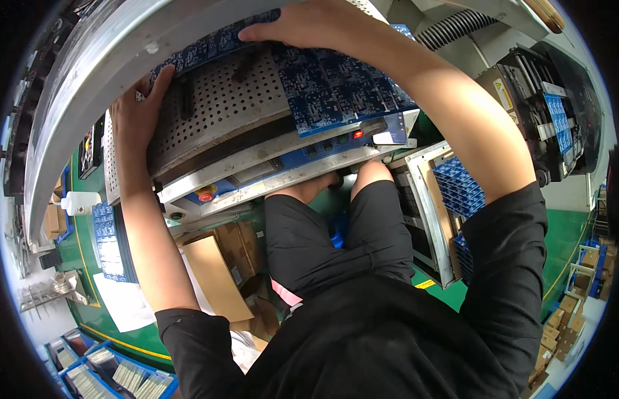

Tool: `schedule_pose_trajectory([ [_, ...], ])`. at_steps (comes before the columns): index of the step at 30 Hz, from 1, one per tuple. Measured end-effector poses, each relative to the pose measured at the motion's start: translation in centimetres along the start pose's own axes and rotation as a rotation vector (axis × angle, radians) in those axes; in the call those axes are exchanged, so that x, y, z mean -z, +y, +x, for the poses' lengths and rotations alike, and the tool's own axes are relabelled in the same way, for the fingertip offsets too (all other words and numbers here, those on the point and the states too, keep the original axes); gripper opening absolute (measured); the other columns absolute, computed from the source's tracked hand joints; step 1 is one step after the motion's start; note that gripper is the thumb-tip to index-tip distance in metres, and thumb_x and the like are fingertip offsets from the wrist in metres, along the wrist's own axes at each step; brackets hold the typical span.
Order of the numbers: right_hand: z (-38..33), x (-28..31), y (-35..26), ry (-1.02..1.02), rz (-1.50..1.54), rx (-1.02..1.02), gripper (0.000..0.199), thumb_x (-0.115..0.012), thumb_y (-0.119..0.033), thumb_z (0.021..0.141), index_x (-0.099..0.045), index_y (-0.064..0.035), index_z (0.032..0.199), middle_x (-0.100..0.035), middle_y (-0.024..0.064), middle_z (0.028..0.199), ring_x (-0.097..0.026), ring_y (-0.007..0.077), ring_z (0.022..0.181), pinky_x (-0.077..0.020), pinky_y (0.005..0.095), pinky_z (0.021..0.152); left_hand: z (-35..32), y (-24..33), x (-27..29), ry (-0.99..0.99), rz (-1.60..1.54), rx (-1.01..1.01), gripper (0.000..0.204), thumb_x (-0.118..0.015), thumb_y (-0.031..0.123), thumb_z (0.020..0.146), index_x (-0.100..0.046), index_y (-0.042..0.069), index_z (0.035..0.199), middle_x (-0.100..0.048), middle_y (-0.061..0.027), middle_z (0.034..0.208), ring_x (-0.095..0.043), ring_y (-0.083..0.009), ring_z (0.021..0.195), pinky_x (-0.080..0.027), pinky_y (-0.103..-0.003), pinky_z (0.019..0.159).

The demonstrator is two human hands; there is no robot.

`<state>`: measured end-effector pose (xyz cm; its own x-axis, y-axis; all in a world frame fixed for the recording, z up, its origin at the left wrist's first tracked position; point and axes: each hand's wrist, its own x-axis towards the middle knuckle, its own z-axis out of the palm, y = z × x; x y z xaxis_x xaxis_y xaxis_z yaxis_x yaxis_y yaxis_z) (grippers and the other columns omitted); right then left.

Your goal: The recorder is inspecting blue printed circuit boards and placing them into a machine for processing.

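Your left hand lies spread flat, fingers extended, against the left edge of the blue circuit board panel, where that panel meets the perforated metal plate beneath it. Your right hand rests palm down on the far edge of the same panel, fingers flat and closed on nothing; neither hand wraps around the board. The panel sits on top of the plate, flat or nearly so, and overhangs toward the right of it. Just below the plate, on the machine's front rail, is a red push button; a small red indicator lamp shows nearer the panel's lower right corner. To the right of the plate stands a rack of blue boards, and further right a second machine holding blue boards. Below the plate, cardboard boxes sit on the floor. The step in hand appears to be seating and squaring the panel on the plate. The next move probably calls for even pressure from both palms, keeping the panel's edges aligned with the plate before either hand is lifted.
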<state>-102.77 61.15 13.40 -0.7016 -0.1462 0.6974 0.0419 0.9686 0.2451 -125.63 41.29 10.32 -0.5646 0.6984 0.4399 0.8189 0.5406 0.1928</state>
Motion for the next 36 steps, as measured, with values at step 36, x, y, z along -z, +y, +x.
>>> schedule_pose_trajectory([
  [36,-17.7,18.2,-0.7,0.117,1.011,-1.35,0.038,-0.058,-0.027,0.093,-0.057,-0.0034,0.123,-0.058,-0.0033,0.082,-0.048,0.0029,0.068,-0.0364,0.0159,0.058,-22.8,7.4,5.2,0.132,-0.63,-0.271,0.008,-0.061,0.0,0.073,-0.059,0.006,0.078,-0.056,-0.0075,0.079,-0.054,-0.0239,0.082,-0.044,-0.034,0.077],
])
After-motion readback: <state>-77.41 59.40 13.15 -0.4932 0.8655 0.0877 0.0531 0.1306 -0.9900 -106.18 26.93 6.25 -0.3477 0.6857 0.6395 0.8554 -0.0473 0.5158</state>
